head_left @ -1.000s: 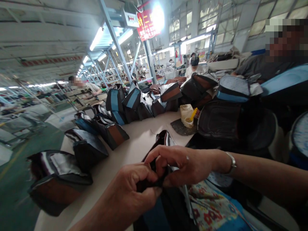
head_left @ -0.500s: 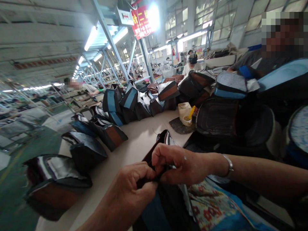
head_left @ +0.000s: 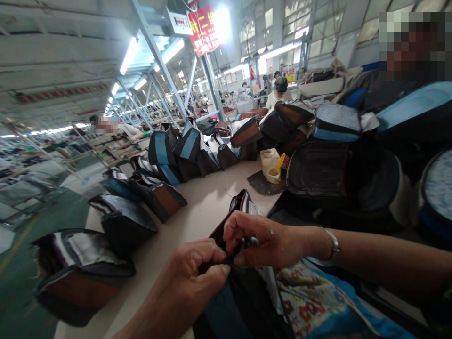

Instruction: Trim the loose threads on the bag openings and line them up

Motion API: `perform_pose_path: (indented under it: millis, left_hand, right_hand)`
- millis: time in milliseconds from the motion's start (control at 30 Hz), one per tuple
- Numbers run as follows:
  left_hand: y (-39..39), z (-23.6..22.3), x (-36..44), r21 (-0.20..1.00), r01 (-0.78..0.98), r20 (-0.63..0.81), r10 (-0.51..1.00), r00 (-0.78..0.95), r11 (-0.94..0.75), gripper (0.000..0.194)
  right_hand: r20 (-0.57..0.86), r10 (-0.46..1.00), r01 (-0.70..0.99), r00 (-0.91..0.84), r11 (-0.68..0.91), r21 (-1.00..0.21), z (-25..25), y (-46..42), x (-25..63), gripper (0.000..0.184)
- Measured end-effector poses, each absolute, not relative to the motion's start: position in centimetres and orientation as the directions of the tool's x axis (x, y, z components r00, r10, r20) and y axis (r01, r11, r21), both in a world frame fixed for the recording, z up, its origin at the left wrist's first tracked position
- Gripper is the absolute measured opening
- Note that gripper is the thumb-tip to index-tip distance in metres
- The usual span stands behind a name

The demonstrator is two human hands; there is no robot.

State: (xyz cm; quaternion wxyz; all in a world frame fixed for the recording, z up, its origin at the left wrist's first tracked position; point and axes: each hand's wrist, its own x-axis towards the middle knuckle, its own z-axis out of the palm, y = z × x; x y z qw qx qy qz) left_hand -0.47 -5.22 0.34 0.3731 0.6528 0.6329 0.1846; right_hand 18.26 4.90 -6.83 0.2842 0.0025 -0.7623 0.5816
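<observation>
- Red sign with yellow characters
- White box just left of the sign
- Glaring lamp at the sign's right edge
- Lit tube light left of the sign, lower down
- Windows to the sign's right
- Person in a pale top, below and right of the sign
- Green floor, far below and left of the sign

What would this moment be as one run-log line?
left hand: pinching blue-striped piece | right hand: pinching same piece | yellow stick: leaning in small cup | floral cloth: near right hand
</observation>
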Motion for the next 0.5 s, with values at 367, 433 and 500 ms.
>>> perform_pose_path:
  millis: [367, 433, 500]
  left_hand:
    - [-5.3, 0.9, 0.1, 0.66, 0.751, -0.154, 0.973, 0.17, -0.027, 0.022]
    - [-5.2, 0.3, -0.1, 0.637, 0.767, -0.101, 0.978, 0.182, -0.077, 0.023]
    - [-4.8, -0.3, -0.6, 0.637, 0.761, -0.062, 0.977, 0.204, -0.118, 0.021]
  right_hand:
    - [0.561, 0.297, -0.294, -0.772, 0.616, -0.731, -6.2, 4.9, 18.3, 0.024]
    - [0.633, 0.203, -0.338, -0.747, 0.703, -0.625, -6.1, 5.4, 18.1, 0.016]
    - [0.685, 0.089, -0.371, -0.723, 0.786, -0.494, -6.1, 5.9, 17.8, 0.013]
